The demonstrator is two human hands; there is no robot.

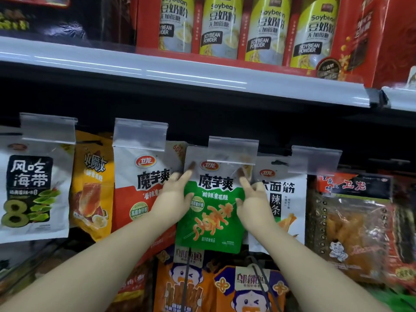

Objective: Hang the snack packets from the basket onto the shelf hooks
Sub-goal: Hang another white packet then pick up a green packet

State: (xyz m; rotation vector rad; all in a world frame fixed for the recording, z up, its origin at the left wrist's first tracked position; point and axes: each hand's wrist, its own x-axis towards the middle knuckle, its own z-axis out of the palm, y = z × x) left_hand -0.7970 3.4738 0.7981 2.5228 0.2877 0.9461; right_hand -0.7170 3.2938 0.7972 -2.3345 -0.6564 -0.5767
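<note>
A green and white snack packet is held up against the hook row, its top edge just behind a clear plastic price tag holder. My left hand grips its left edge, index finger stretched up toward the top corner. My right hand grips its right edge the same way. The hook itself is hidden behind the tag holder. A red and white packet of the same brand hangs to the left. A white and green packet hangs to the right. The basket is not in view.
More hanging packets fill the row: white seaweed packet, yellow packet, clear packet at right. Orange packets hang on the row below. The shelf edge above carries soybean powder cans.
</note>
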